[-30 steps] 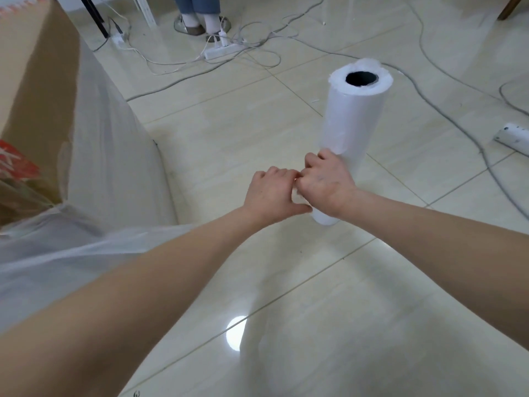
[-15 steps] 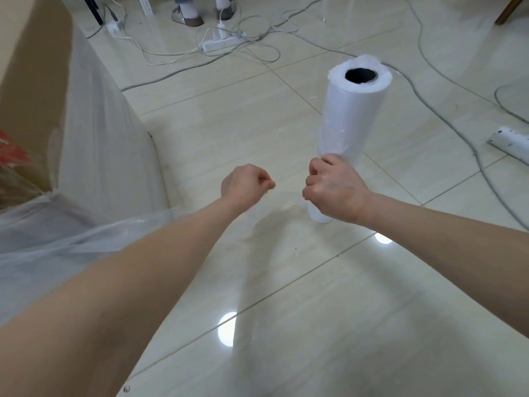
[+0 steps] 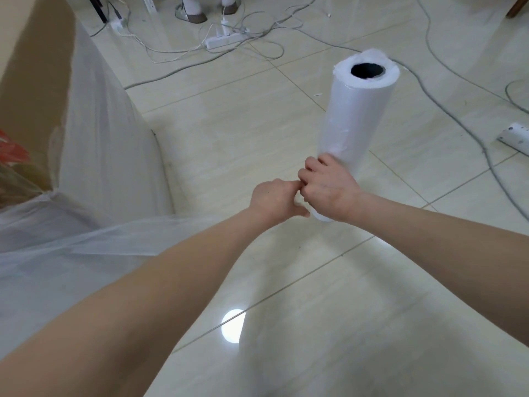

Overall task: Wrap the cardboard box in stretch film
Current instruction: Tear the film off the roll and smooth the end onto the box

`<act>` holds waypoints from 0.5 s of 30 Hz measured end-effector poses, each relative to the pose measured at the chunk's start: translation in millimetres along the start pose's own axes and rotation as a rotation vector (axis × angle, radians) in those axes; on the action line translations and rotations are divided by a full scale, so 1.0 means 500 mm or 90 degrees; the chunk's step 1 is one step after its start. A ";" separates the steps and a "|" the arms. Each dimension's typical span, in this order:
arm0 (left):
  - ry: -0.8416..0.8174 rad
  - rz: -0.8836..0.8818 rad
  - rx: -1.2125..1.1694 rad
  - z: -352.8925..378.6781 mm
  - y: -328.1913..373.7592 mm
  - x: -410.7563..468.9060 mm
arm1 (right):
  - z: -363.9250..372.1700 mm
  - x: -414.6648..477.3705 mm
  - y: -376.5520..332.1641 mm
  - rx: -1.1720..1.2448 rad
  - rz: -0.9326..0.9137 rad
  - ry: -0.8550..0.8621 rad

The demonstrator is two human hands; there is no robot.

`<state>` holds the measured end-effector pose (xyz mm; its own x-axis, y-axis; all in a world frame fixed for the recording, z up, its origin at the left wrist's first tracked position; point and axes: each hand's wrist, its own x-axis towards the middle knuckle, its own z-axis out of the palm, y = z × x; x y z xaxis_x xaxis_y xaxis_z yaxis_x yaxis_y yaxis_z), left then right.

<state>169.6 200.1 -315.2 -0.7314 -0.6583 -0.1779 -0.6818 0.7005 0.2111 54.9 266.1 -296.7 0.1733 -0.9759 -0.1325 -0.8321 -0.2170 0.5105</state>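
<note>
The cardboard box (image 3: 34,90) at the left already wore stretch film (image 3: 100,156) on its near side, a sheet trailing toward the roll (image 3: 357,116), so wrapping seemed partly done. The right hand (image 3: 329,190) gripped the upright roll low down; the left hand (image 3: 272,200), fingers curled, touched it, and what it held was unclear. The box's red print (image 3: 11,150) was unreadable.

Reaches forward with both bare arms, forearms converging from the lower corners to meet ahead. Grips the lower part of the film roll (image 3: 356,116) with the right hand (image 3: 329,190), fingers curled round it, back of the hand upward, wrist straight. Holds the left hand (image 3: 273,200) fisted, knuckles touching the right hand's fingers, thumb pointing toward the roll's base; cannot tell of any hold inside that fist.
</note>
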 end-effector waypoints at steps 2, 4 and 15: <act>0.044 -0.010 0.018 0.003 0.004 0.002 | 0.008 0.000 -0.001 -0.001 -0.010 0.017; 0.065 -0.004 0.010 0.008 -0.011 0.004 | 0.015 -0.001 0.001 0.028 -0.006 -0.025; 0.055 -0.162 -0.055 0.006 -0.104 0.016 | 0.027 -0.003 0.001 -0.022 -0.039 0.010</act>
<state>199.2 159.4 -330.7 -0.5305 -0.8337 -0.1533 -0.8369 0.4862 0.2514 47.2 267.8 -308.0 0.2321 -0.9609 -0.1513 -0.8011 -0.2770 0.5306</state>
